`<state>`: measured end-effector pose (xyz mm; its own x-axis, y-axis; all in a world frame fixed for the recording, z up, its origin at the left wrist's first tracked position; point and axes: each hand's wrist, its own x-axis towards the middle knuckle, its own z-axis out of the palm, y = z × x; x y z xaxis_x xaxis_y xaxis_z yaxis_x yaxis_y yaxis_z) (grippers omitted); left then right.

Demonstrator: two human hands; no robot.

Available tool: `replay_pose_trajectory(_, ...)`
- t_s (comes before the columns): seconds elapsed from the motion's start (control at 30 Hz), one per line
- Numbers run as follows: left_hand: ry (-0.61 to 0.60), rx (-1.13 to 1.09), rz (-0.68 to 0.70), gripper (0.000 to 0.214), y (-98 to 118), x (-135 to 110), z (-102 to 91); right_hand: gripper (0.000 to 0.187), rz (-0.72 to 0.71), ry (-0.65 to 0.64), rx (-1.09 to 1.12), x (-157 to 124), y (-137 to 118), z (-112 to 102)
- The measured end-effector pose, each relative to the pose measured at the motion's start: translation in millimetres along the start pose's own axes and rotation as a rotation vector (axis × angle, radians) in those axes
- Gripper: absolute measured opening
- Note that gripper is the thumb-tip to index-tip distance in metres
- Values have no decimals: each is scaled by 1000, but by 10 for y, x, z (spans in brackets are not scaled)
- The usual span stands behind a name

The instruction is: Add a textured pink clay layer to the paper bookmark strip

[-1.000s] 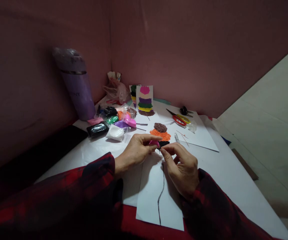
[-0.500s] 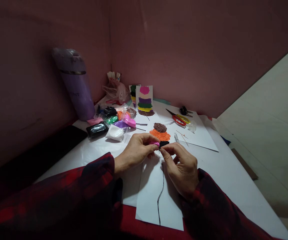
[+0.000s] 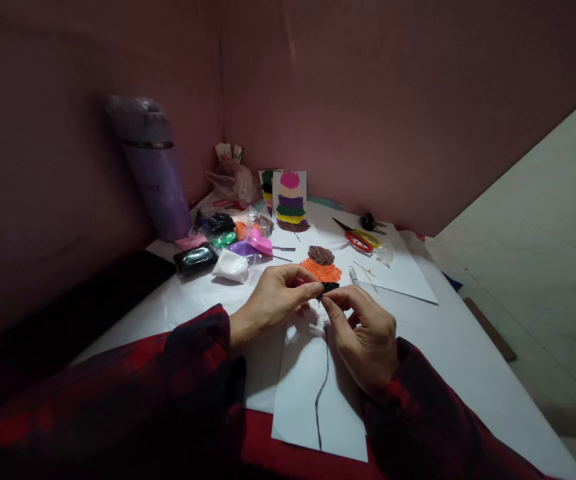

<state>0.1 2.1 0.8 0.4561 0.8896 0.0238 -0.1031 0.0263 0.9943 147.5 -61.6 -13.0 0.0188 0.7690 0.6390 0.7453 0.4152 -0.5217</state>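
Note:
My left hand point(image 3: 274, 300) and my right hand point(image 3: 363, 333) meet over a white sheet of paper point(image 3: 318, 380) with a thin black stem line drawn down it. Both hands pinch with thumb and fingers closed at the same spot, right beside a black clay patch point(image 3: 329, 287). Above that patch on the paper lie an orange clay patch point(image 3: 321, 270) and a brown one point(image 3: 321, 254). A little pink clay shows between my left fingers. What my right fingers hold is too small to make out.
Bagged clay lumps in several colours point(image 3: 228, 243) lie at the left, by a purple tumbler point(image 3: 153, 173). A finished striped clay card point(image 3: 291, 200) stands at the back. Red and yellow scissors point(image 3: 361, 238) and thin sticks lie to the right. The table's right edge drops to the floor.
My left fingers have closed further over the pink clay, so less of it shows. Both hands stay in the same place.

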Motion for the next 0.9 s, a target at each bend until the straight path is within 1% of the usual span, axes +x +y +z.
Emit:
replay_pose_trajectory(0.13,15,31,-12,12,6,3,-2,13,-2,-3,-2,-2,-2,-4)
replay_pose_trajectory(0.4,-7,1,-30,8,14,17,7,14,-4,-1,-4,8,-13,-7)
replay_pose_trajectory(0.53,17,-24,-54,10,29,16,10,15,-12,2,-5,8,-19,-8)
replay_pose_trajectory(0.7,22,-12,-16,6,26,5,8,15,-11,-3,-9,10,-20,-12)
replay_pose_trajectory(0.83,57,18,-27,14,28,3,7,15,-8,-1,-11,9,-15,-8)
replay_pose_trajectory(0.9,56,3,-26,20,24,5,7,14,-10,1,-9,7,-12,-6)
